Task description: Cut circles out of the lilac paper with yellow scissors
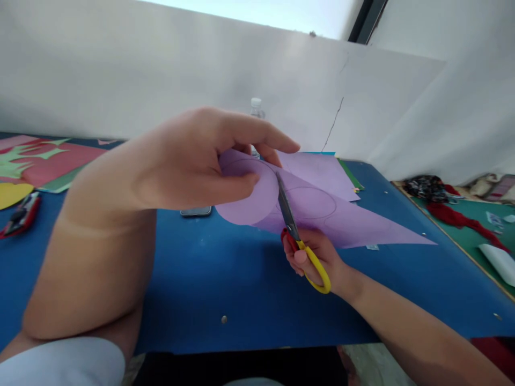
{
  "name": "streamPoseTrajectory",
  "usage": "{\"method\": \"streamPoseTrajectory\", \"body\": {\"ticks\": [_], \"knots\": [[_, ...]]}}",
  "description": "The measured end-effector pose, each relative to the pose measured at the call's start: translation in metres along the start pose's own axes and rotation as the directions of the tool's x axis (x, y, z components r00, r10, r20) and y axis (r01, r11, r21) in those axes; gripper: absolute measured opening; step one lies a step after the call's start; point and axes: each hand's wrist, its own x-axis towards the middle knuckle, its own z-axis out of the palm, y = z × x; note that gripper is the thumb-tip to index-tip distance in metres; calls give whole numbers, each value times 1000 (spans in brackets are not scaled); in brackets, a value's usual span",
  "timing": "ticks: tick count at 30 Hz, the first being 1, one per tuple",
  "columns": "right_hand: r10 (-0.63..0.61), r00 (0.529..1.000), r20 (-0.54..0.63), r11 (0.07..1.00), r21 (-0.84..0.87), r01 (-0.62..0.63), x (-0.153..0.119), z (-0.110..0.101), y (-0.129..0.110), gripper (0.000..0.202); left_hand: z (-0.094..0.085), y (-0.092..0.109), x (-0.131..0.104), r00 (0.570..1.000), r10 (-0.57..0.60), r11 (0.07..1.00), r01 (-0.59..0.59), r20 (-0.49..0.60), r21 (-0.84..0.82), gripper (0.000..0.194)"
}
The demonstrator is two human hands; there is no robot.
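My left hand (201, 161) holds a sheet of purple paper (362, 225) above the table, thumb on the near side and some fingers behind it. Drawn circle outlines show on the sheet, and a rounded, partly cut flap hangs below my left thumb. In my right hand (317, 254) is a pair of scissors (287, 209) with one red and one yellow handle loop. Their blades point up and away, at the cut edge beside the rounded flap. The blades look nearly together. Part of the left fingers is hidden behind the paper.
Another purple sheet (322, 171) lies on the blue table (193, 300) at the back. A clear bottle (256, 107) stands behind my left hand, and a phone (196, 212) lies below it. Coloured paper scraps (68, 161) and a red-handled tool (22, 214) are at left.
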Motion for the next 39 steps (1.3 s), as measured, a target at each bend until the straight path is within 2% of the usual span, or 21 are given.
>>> {"method": "streamPoseTrajectory", "body": {"ticks": [9,23,27,39], "knots": [[67,998,7,997,43,-68,-4,-1,6,58,1,-2,-1,1000,-17,999,17,-16,33,45],[59,998,6,997,50,-60,-3,-3,15,58,1,-2,0,1000,1,999,0,-25,43,44],[57,998,1,997,60,-57,-5,-3,14,58,0,-1,1,999,-24,1000,24,-26,17,43],[60,998,5,997,43,-61,-3,-1,9,58,1,-1,0,1000,1,1000,-2,-10,-21,43]]}}
